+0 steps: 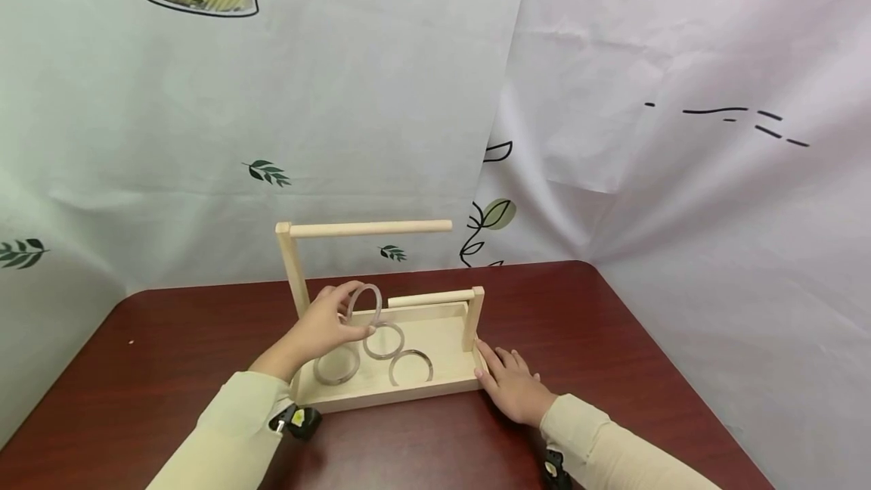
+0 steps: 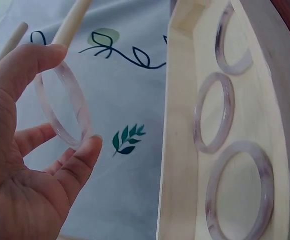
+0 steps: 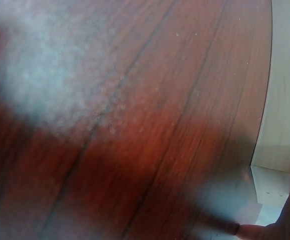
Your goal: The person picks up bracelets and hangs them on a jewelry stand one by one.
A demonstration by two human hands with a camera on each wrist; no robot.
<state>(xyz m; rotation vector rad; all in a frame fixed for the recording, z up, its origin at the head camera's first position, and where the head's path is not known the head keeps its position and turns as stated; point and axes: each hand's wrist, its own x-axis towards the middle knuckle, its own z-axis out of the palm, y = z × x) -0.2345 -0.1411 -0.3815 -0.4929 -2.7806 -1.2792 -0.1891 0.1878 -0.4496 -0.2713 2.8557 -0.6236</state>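
Marbled bangle hanging upright in left grip, apart from tray; thumb and fingertips pinching its rim, probably leaving its hole free. Three more bangles lying flat below left grip, inside wooden tray, low walls likely containing them. Long bar running above left grip; short bar standing to its right. Right grip holding nothing, fingers resting against tray's end, presumably steadying it on surface. Left-wrist view showing palm side and marbling, both unseen in head view; right-wrist view showing mainly surface.
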